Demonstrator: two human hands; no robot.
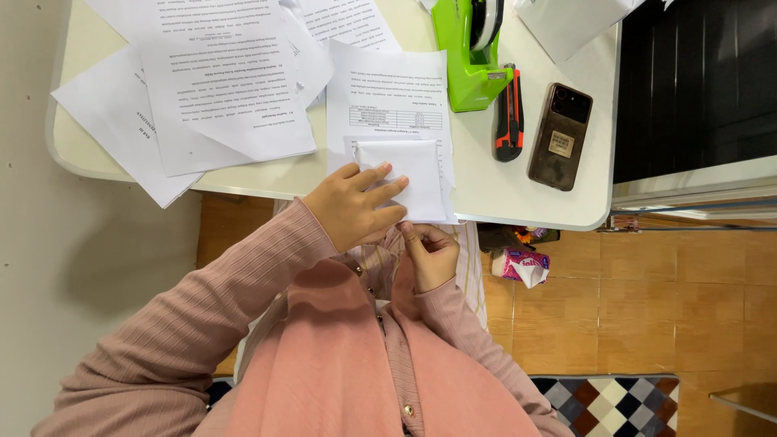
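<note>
A small folded piece of white paper (413, 176) lies on a printed sheet (388, 97) at the near edge of the white table (518, 194). My left hand (356, 206) rests flat on the folded paper's left side, fingers spread across it. My right hand (429, 252) is curled just below the table edge, thumb and fingers pinching the paper's near edge. Both sleeves are pink ribbed knit.
Several printed sheets (210, 81) lie overlapped on the left of the table. A green tape dispenser (472, 48), a red and black utility knife (507, 117) and a dark phone (560, 136) lie to the right. A tissue pack (520, 265) sits on the tiled floor.
</note>
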